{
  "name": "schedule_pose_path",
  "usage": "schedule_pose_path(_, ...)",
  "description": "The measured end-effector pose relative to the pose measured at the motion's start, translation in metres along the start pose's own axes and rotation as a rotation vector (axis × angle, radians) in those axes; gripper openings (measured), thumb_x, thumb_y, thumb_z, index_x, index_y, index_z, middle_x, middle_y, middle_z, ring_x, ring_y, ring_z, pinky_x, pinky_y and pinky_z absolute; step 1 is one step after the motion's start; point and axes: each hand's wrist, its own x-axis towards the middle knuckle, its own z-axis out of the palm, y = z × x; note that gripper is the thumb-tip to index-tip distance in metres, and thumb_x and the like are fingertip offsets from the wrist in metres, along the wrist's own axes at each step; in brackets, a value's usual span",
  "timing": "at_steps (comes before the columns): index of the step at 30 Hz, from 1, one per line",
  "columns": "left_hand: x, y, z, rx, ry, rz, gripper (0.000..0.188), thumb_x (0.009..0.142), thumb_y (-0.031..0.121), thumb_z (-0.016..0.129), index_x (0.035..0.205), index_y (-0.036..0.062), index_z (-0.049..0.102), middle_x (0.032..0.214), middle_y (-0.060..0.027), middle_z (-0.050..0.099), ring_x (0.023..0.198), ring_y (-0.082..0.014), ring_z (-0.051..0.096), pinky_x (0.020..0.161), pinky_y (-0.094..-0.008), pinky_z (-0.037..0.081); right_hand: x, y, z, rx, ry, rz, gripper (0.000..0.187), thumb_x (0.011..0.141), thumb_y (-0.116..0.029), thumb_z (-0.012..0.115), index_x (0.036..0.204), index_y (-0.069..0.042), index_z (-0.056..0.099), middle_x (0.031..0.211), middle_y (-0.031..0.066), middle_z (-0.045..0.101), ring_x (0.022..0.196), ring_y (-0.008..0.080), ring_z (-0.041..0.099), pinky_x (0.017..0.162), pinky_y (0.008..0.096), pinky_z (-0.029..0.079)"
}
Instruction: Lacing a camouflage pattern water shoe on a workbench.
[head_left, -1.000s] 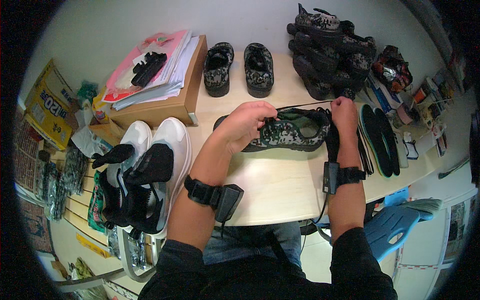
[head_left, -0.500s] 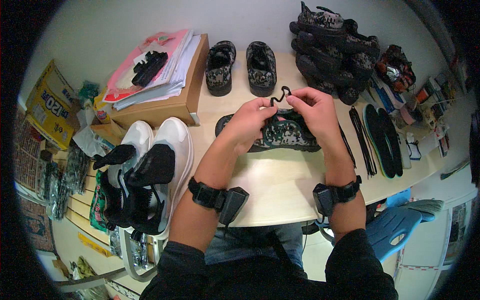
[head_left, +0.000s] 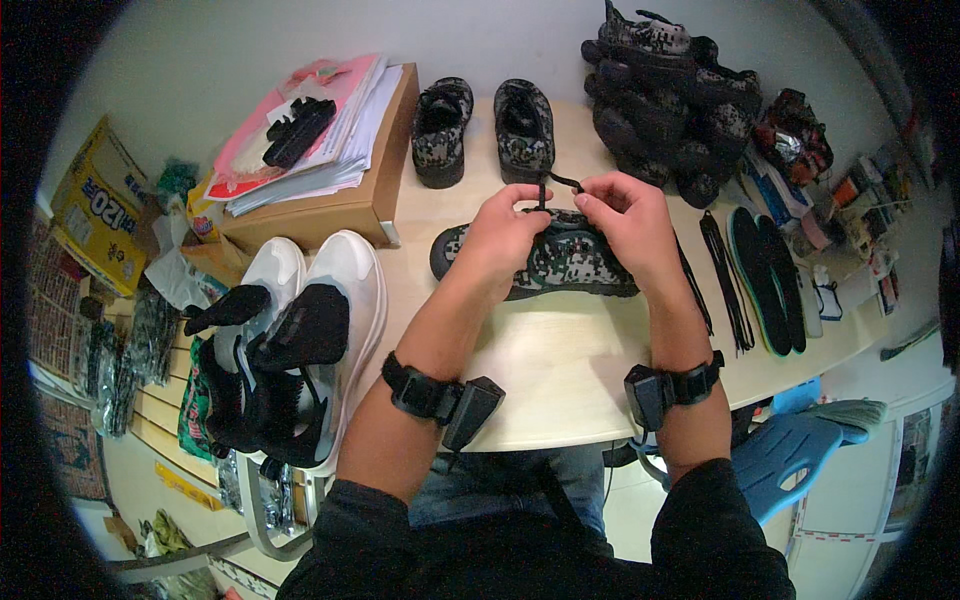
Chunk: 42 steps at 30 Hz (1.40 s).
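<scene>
Both forearms are reaching in from below, wrists strapped, hands coming together over the shoe. The left hand (head_left: 505,237) is curling inward, thumb and fingers nearly closed, pinching a black lace (head_left: 543,192); the right hand (head_left: 635,225) is gripping it too, fingertips drawn together, the cord bending between them. The camouflage shoe (head_left: 575,262) is sitting beneath both hands on the smooth, pale tabletop (head_left: 560,360), its pixel-patterned upper meeting a dark sole. Over left, a yellow package (head_left: 97,205) is showing bold dark printing, curving with the lens.
</scene>
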Motion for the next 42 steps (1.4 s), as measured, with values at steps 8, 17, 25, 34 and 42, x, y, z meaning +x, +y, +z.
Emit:
schedule_pose_path(8, 0.001, 0.003, 0.001, 0.018, 0.02, -0.006, 0.027, 0.087, 0.007, 0.054, 0.114, 0.006, 0.052, 0.072, 0.0003, 0.054, 0.056, -0.0065, 0.049, 0.041, -0.0205, 0.032, 0.002, 0.004, 0.004, -0.047, -0.029, -0.001, 0.013, 0.079, -0.01, 0.069, 0.086, 0.001, 0.066, 0.077, 0.006, 0.067, 0.066, 0.0091, 0.059, 0.062, 0.0249, 0.047)
schedule_pose_path(17, 0.001, 0.001, -0.001, 0.012, -0.024, 0.017, 0.038, 0.08, 0.008, 0.062, 0.116, 0.0042, 0.051, 0.072, -0.0009, 0.057, 0.056, -0.0065, 0.049, 0.042, -0.0215, 0.032, 0.001, 0.012, 0.008, -0.205, -0.043, -0.123, 0.015, 0.077, -0.012, 0.069, 0.084, 0.002, 0.068, 0.088, 0.0125, 0.065, 0.079, 0.0229, 0.064, 0.07, 0.0302, 0.049)
schedule_pose_path(25, 0.003, -0.006, 0.004, -0.064, 0.02, 0.087, 0.042, 0.078, 0.004, 0.064, 0.118, 0.0018, 0.05, 0.073, -0.0025, 0.06, 0.059, -0.008, 0.054, 0.048, -0.0217, 0.038, 0.001, 0.008, 0.005, -0.23, -0.075, -0.16, 0.017, 0.082, -0.014, 0.063, 0.083, 0.002, 0.067, 0.09, 0.0143, 0.066, 0.081, 0.0254, 0.064, 0.073, 0.032, 0.049)
schedule_pose_path(34, 0.006, -0.007, 0.003, 0.037, -0.008, 0.093, 0.043, 0.077, 0.001, 0.066, 0.116, -0.0017, 0.049, 0.083, -0.0079, 0.064, 0.07, -0.011, 0.06, 0.06, -0.0238, 0.046, -0.003, 0.0, 0.004, -0.264, -0.076, -0.173, 0.024, 0.086, -0.019, 0.059, 0.084, 0.004, 0.067, 0.088, 0.0168, 0.065, 0.081, 0.0289, 0.064, 0.073, 0.0336, 0.048)
schedule_pose_path(42, 0.009, -0.013, 0.003, 0.13, 0.038, 0.143, 0.039, 0.077, 0.001, 0.066, 0.113, -0.0012, 0.052, 0.082, -0.0076, 0.064, 0.066, -0.0111, 0.059, 0.056, -0.024, 0.045, -0.001, 0.004, 0.006, -0.239, -0.06, -0.213, 0.025, 0.087, -0.019, 0.057, 0.084, 0.005, 0.063, 0.082, 0.018, 0.062, 0.076, 0.0314, 0.061, 0.07, 0.0364, 0.047)
